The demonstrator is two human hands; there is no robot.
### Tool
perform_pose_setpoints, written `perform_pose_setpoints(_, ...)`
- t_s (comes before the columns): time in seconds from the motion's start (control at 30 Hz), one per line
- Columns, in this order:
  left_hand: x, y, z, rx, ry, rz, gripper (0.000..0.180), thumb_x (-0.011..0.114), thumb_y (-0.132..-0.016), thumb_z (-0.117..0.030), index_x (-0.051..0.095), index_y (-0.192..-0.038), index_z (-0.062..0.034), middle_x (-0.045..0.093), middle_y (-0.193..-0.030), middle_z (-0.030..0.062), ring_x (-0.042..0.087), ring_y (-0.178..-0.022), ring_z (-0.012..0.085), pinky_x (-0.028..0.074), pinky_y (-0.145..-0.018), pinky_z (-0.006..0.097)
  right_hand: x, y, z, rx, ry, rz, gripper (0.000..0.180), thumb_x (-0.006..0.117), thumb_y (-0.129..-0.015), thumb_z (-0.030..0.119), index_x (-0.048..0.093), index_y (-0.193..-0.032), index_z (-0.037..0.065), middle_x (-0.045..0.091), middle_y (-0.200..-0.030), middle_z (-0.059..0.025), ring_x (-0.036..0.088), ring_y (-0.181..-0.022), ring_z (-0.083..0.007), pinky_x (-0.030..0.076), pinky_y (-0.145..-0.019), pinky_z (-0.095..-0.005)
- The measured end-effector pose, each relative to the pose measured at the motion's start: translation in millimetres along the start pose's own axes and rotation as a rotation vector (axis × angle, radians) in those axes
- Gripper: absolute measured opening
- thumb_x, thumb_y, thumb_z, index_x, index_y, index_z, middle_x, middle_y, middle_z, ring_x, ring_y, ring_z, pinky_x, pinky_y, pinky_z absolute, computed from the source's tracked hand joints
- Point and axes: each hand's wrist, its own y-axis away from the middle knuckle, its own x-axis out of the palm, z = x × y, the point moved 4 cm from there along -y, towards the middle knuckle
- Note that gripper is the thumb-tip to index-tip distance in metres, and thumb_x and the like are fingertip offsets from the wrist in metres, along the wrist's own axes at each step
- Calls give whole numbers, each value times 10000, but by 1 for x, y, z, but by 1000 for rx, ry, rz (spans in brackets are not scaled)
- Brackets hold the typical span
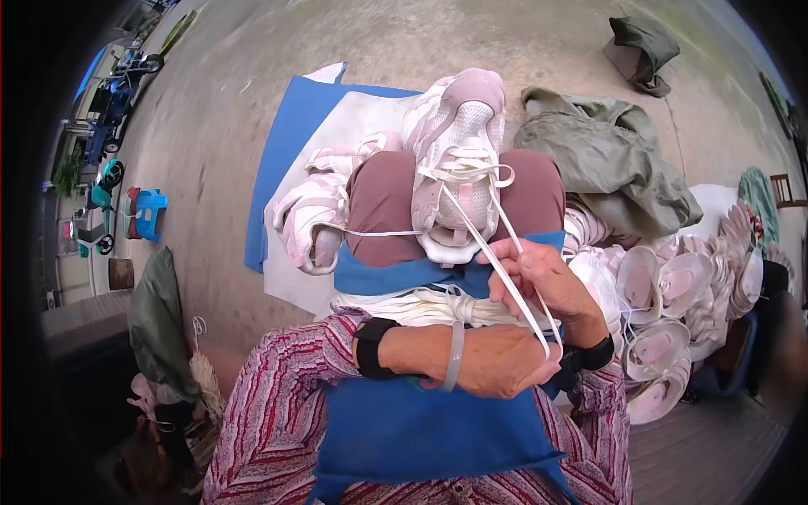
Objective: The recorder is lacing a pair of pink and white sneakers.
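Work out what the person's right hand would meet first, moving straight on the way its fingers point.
Besides the white lace right beside it, the right hand would probably meet the heel end of the pink-and-white shoe; depth is unclear.

My sleeves (269,379) carry uneven stripes of red, purple and white. A wide black band (370,349) wraps my left wrist, with a smooth, pale greyish bangle (455,355) beside it; another black band (598,353) circles my right wrist. My fingers (547,371) are bare. I wear a plain blue apron (438,429) and dusky mauve cloth (377,198) over my knees.
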Motion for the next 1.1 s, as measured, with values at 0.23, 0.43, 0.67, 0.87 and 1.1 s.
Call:
perform_pose_setpoints(0.23, 10, -11, 3, 55, 39, 277, 258, 457, -970, -232, 510, -900, 10, 557, -737, 183, 540, -693, 376, 428, -661, 443, -4, 1, 16, -8, -192, -50, 251, 523, -957, 157, 589, -1118, -25, 554, -629, -3, 455, -503, -22, 319, -406, -188)
perform_pose_setpoints(0.43, -78, 70, 27, -351, 46, -395, 189, 604, -913, -185, 589, -968, -4, 646, -808, 80, 604, -712, 182, 475, -660, 319, -32, 30, 18, -25, 258, 12, 223, 578, -934, 209, 668, -964, 7, 524, -595, 26, 434, -510, -33, 323, -460, -193)
perform_pose_setpoints(0.67, -123, 72, 65, -357, -567, -984, 305, 673, -847, -191, 456, -977, -20, 542, -769, 161, 571, -619, 320, 467, -570, 404, -9, -4, 25, -87, 447, -13, 227, 523, -967, 201, 645, -965, 9, 522, -622, 40, 472, -571, -33, 357, -510, -184)
perform_pose_setpoints(0.87, -143, 65, 81, -375, -596, -908, 348, 602, -879, -274, 372, -962, -25, 515, -767, 222, 561, -716, 458, 443, -628, 498, 2, -4, 41, -142, 393, -84, 235, 498, -977, 194, 638, -980, 6, 525, -635, 48, 460, -557, -16, 347, -490, -172)
perform_pose_setpoints(1.1, -159, 76, 87, -436, -533, -892, 374, 532, -907, -328, 356, -966, -3, 526, -749, 226, 567, -692, 394, 457, -655, 456, 30, -20, 40, -106, 438, -70, 281, 469, -992, 255, 619, -954, 21, 519, -609, 34, 453, -513, -25, 344, -453, -185)
